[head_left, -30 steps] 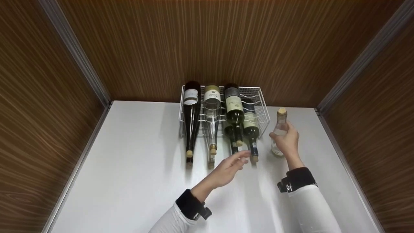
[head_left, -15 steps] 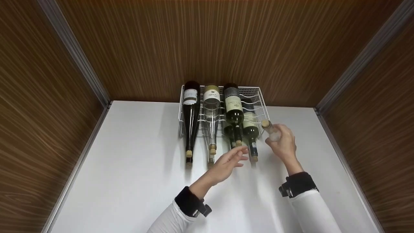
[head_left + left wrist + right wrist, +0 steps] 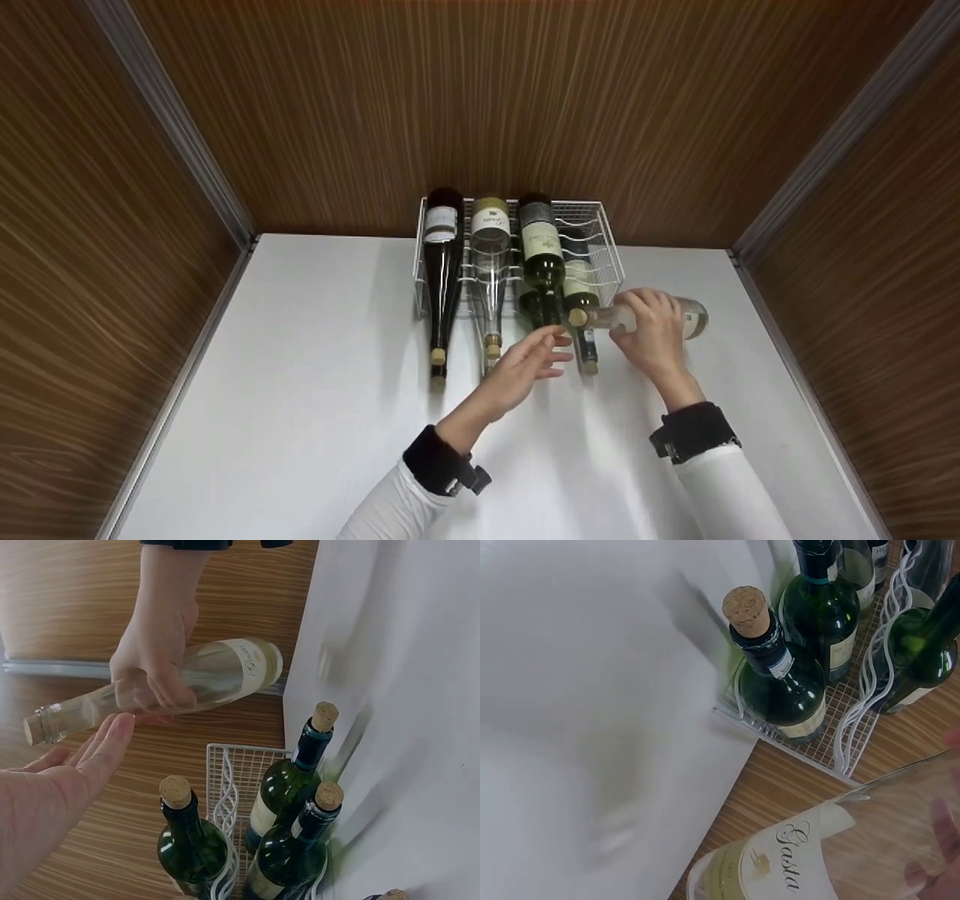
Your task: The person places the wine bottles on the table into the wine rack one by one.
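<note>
My right hand grips a corked clear glass bottle, tilted sideways with its cork pointing left. Its white label reads "Gasta" in the right wrist view, where the bottle fills the lower right. My left hand has its fingers extended below the bottle's neck; in the left wrist view its fingertips lie close by the neck, and contact is hard to tell. Behind both hands stands a white wire rack bearing a dark bottle, another clear bottle, and green bottles on two levels.
The rack sits on a white tabletop against a brown wood-grain back wall. Wood-grain side panels with metal edge strips rise on both sides. Several corked necks stick out of the rack toward me.
My right hand has tipped the clear bottle from upright on the table to nearly horizontal, its cork swinging left. My left hand has moved slightly up toward the bottle's neck.
</note>
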The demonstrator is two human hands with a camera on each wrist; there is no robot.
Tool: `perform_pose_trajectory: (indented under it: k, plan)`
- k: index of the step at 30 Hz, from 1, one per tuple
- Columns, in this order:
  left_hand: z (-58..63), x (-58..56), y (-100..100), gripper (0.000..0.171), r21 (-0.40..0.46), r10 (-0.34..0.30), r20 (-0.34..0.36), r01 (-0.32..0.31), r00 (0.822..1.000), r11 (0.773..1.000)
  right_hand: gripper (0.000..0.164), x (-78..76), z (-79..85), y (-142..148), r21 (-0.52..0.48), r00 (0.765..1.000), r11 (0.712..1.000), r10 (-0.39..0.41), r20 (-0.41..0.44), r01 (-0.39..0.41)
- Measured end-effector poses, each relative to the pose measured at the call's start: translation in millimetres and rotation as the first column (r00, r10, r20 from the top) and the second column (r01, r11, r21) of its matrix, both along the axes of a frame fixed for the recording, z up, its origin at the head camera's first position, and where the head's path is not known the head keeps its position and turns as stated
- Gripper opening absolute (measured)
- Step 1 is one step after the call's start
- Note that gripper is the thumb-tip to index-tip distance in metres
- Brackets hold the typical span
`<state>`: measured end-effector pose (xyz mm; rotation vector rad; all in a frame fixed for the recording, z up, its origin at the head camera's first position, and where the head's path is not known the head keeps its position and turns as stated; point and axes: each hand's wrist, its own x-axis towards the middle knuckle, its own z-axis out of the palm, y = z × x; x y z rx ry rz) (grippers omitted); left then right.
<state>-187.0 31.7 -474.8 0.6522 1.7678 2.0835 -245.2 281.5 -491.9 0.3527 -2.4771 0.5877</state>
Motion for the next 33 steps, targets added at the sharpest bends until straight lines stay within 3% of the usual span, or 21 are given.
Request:
perform_pose_trajectory:
  k: [7,13,23,33]
  plan:
    - [4.2,-1.3,2.5,0.047,0.084,-0.006,0.115,-0.004,0.993,0.996,0.047,-0.8,3.7,-1.8,0.169,0.987,0.981,0.117,-0.107,-0.098]
    - [4.7,-3.2,5.9,0.051,0.11,-0.044,0.159,0.027,0.986,0.994,0.044,-3.2,7.5,-6.1,0.29,0.967,0.947,0.191,-0.168,-0.136]
    - [4.4,-5.4,14.3,0.056,-0.01,0.013,0.244,-0.011,0.97,1.0,0.04,-5.6,11.3,-16.4,0.367,0.947,0.915,0.253,-0.195,-0.169]
    - [-2.7,-1.5,19.1,0.04,-0.168,0.024,0.197,0.009,0.98,0.986,0.041,-2.6,13.3,-26.4,0.399,0.929,0.884,0.33,-0.166,-0.243]
